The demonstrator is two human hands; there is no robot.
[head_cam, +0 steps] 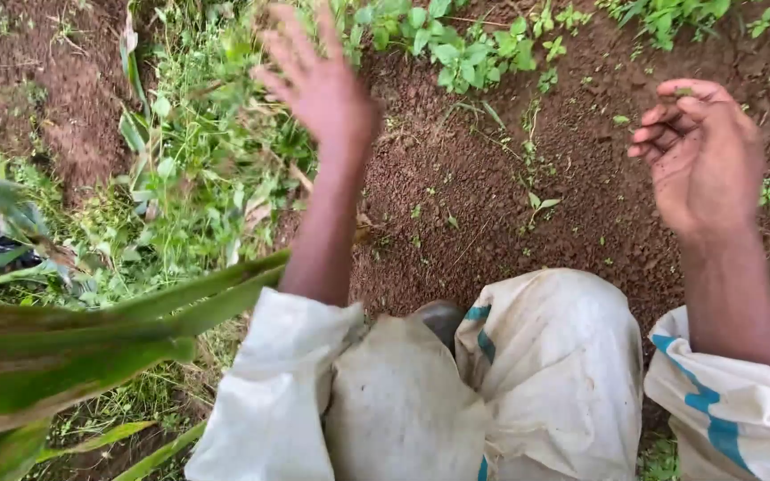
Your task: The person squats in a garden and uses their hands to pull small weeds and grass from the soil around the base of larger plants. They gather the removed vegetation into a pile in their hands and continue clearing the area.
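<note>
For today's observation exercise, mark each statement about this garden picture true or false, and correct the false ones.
1. The left hand is open with fingers spread. True.
2. The right hand grips a metal trowel. False: its fingers are curled and no tool shows in it; only a tiny green scrap sits at its fingertips.
3. Bare brown soil lies between the two hands. True.
4. The left hand is pressed flat on the soil. False: it is raised, over the weeds.
5. A long green leaf crosses the lower left of the picture. True.
6. The sleeves are black. False: they are whitish with blue stripes.
</note>
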